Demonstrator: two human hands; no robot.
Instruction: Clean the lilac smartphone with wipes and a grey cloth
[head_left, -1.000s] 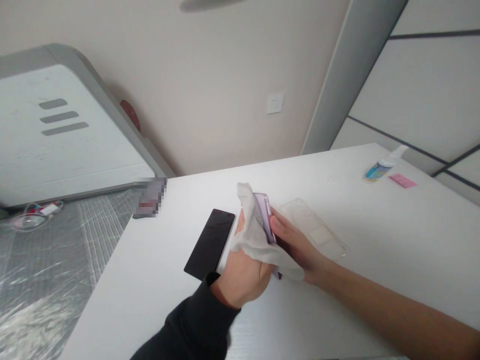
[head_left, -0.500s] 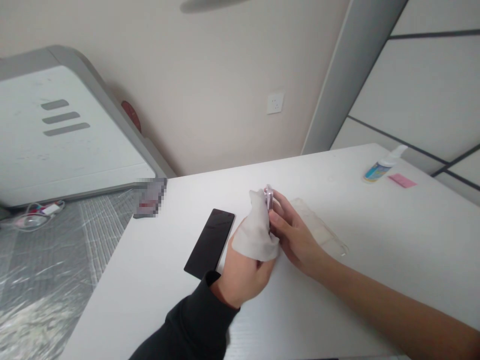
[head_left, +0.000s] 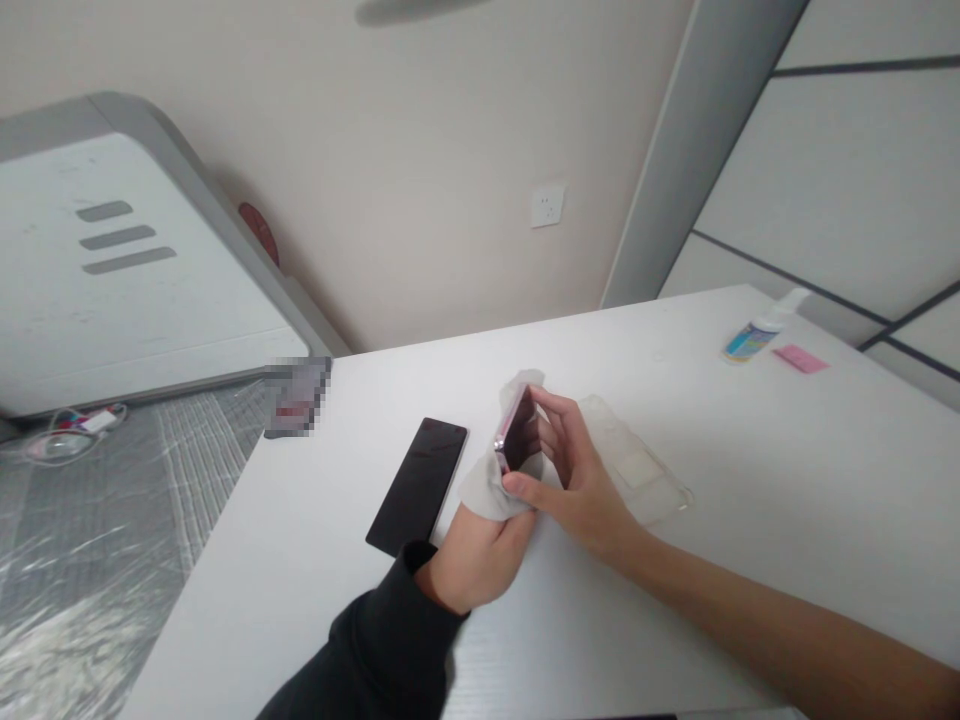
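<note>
A phone with a pinkish metal edge (head_left: pixel 512 425) is tilted up above the table, its dark face turned toward my right palm. My right hand (head_left: pixel 589 490) grips it, thumb at the near end and fingers at the far end. Against its other side lies a light grey cloth (head_left: pixel 480 488), draped over my left hand (head_left: pixel 480 560). That hand is closed around the cloth, with most of its fingers hidden. Flat on the table left of my hands is a second, black phone (head_left: pixel 420 485). Under and beyond my right hand lies a clear phone case (head_left: pixel 641 465).
A white bottle with a blue label (head_left: pixel 750 341) and a pink slip (head_left: pixel 801 359) are at the table's right rear. At the left rear corner of the white table (head_left: pixel 262 600) is a blurred-out item (head_left: pixel 296 400). A wall stands behind.
The phone in my hands has turned, so its pinkish long edge and dark face now show. My right hand has shifted its grip, and the cloth has moved behind the phone.
</note>
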